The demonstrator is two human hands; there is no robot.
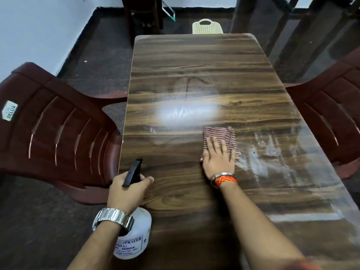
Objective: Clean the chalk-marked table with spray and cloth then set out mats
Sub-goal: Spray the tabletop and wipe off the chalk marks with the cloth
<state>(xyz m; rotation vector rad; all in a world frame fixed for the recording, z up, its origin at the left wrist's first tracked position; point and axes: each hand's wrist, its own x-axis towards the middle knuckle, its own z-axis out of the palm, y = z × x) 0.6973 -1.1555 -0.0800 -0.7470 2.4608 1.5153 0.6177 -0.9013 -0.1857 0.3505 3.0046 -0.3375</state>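
A long wood-grain table [194, 55] runs away from me. White chalk smears [266, 152] cover its right side, and fainter chalk lines [187, 88] show at the middle. My right hand [218, 158] lies flat with fingers spread on a red-striped cloth [219, 133], pressing it onto the tabletop just left of the smears. My left hand [126, 190] grips the black trigger head of a white spray bottle [136, 234] at the table's near left edge, nozzle pointing toward the table's middle. No mats are in view.
A maroon plastic chair [54, 129] stands against the table's left side and another maroon chair [331, 114] on the right. A cream plastic chair [206, 26] sits at the far end. Dark floor and white walls surround the table.
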